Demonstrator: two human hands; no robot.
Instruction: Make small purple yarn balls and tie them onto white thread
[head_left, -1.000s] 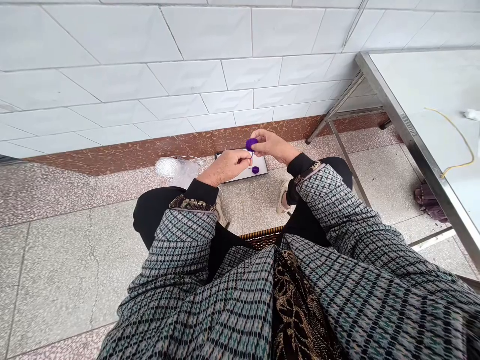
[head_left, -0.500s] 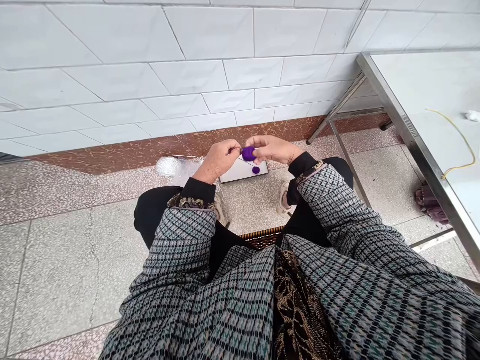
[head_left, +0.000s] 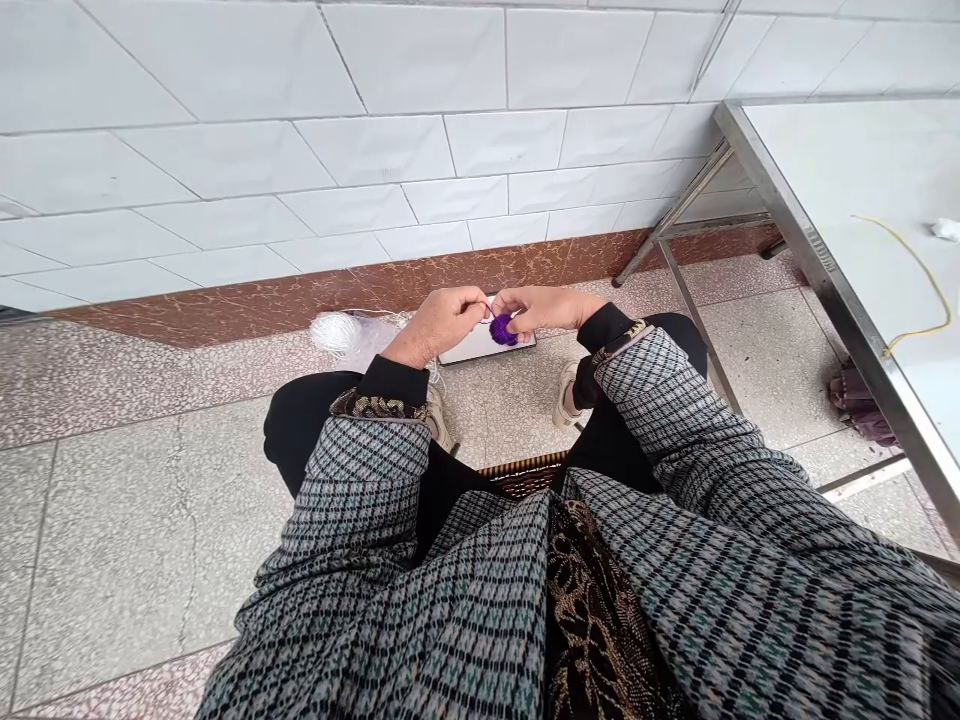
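My right hand is closed around a small fuzzy purple yarn ball, its thumb and fingers pressed on the right side. Just left of it, my left hand pinches a thin dark strand that runs to the ball. Both hands are held in front of my knees, close together. Beneath them a shallow white box with a dark rim lies on the floor, partly hidden by the hands.
A bundle of white yarn in clear plastic lies left of the box. A metal-framed table with a yellow cord stands at the right. The tiled wall rises ahead. Dark red cloth lies under the table.
The purple yarn has turned in my right hand, from an oblong side to a round, fuzzy one, and dropped slightly. A separate small purple round piece below is out of sight now.
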